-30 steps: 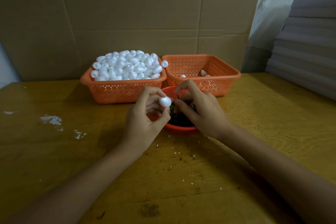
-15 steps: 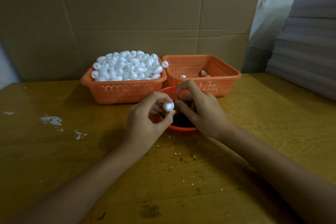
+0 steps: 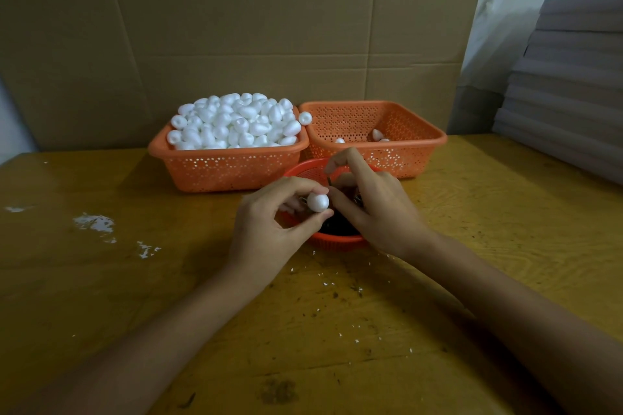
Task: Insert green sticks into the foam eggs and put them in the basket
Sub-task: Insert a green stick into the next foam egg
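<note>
My left hand (image 3: 269,226) pinches a white foam egg (image 3: 318,201) between thumb and fingers, just above the small round red basket (image 3: 337,241) that holds dark green sticks (image 3: 337,227). My right hand (image 3: 374,209) reaches into that red basket and pinches a thin green stick (image 3: 328,181) that stands up beside the egg. Behind, the left orange basket (image 3: 229,168) is heaped with foam eggs (image 3: 236,121). The right orange basket (image 3: 421,145) holds a few eggs (image 3: 377,135).
The baskets stand on a worn yellow wooden table (image 3: 135,280) with white paint marks and foam crumbs. Cardboard sheets (image 3: 236,27) form a wall behind. A stack of grey boards (image 3: 569,84) rises at the right edge.
My left hand has brought the egg down and to the right, close to my right hand's fingers. My right hand has stayed in the red basket with the stick.
</note>
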`<action>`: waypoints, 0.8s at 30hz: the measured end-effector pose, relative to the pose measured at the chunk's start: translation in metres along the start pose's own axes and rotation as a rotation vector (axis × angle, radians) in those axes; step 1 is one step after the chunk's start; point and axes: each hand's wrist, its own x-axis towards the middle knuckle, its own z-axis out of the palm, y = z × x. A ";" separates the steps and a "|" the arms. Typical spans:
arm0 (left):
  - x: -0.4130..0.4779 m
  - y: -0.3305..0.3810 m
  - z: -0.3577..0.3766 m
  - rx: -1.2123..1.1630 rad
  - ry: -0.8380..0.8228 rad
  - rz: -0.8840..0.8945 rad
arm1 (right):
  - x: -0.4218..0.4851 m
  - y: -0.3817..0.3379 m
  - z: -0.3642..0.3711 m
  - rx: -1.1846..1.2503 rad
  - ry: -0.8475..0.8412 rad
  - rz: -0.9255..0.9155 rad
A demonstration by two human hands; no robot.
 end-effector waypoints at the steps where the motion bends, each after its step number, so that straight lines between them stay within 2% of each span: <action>1: 0.000 0.000 0.000 0.007 0.001 0.005 | 0.000 0.000 0.000 0.000 -0.003 0.000; 14: -0.001 0.000 0.000 0.018 0.005 -0.022 | -0.001 -0.001 0.000 0.016 -0.007 0.007; 24: -0.002 0.000 0.001 -0.179 -0.002 -0.137 | 0.000 -0.003 -0.002 0.081 0.025 0.084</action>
